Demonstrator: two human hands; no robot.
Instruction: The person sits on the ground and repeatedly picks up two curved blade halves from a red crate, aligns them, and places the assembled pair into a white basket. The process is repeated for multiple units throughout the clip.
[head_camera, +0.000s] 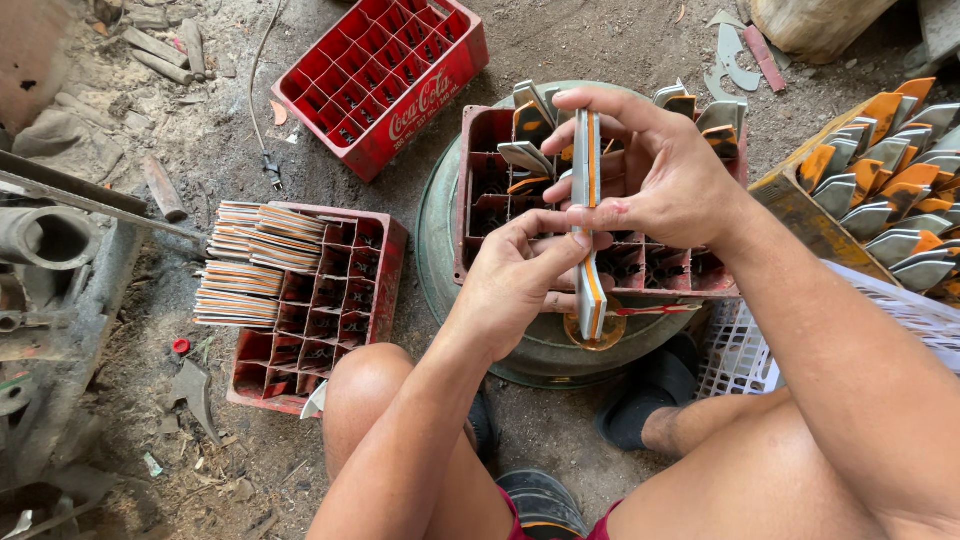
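Stacked grey-orange strips (255, 265) fill the left crate's (375, 300) left corner. Left hand (515, 280) pinches the lower grey-orange strip bundle (588, 220), right hand (655, 170) clamps its top, above the middle crate (480, 200); bundle's bottom possibly touching a round lid.

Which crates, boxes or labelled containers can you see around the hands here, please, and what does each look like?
Top crate: red, gridded, white lettering on its side, empty.
Left crate: red, gridded, striped flat strips stacked on it.
Middle crate: worn red, under both hands, some grey-orange pieces.
Wooden box: right, packed with grey-orange pieces.
White basket: lattice plastic, lower right.
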